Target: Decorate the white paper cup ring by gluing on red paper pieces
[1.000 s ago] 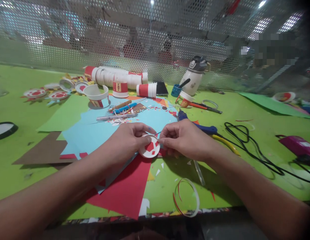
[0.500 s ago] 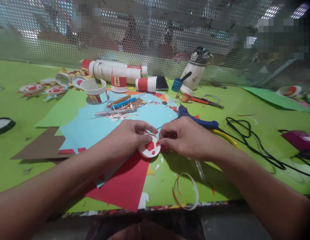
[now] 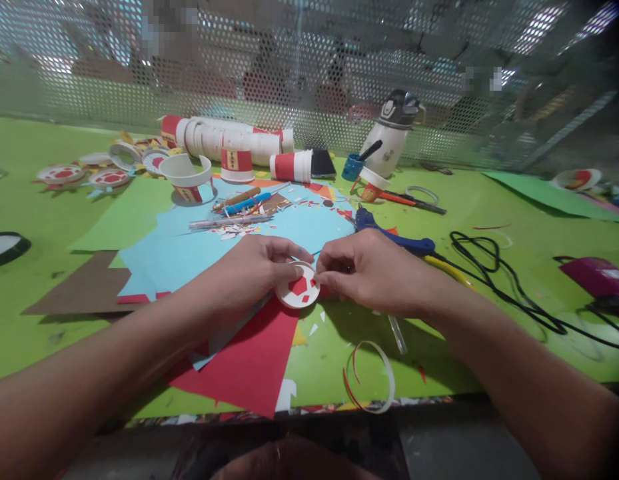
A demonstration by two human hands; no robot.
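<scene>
A small white paper disc [image 3: 289,300], round with a raised rim and red paper patches on its face, is gripped by my left hand [image 3: 259,270], thumb on top and fingers behind. My right hand [image 3: 362,270] is closed in a pinch at the disc's right edge; whatever sits between its fingertips is too small to make out. Beneath the disc lie a red sheet [image 3: 244,360] and a light blue sheet [image 3: 174,260]. Small paper scraps [image 3: 316,327] are scattered below my fingers.
Craft knives and pens [image 3: 239,207] lie on the blue sheet. Behind them are cut paper cups [image 3: 189,179] and a stack of cups [image 3: 234,143]. Right of my hands are a blue glue gun [image 3: 394,237], black cable [image 3: 509,287] and white bottle [image 3: 389,140]. Finished-looking discs [image 3: 62,175] lie at left.
Both hands stay at almost the same spot around the disc. The whole view has shifted very slightly; nothing else has visibly moved.
</scene>
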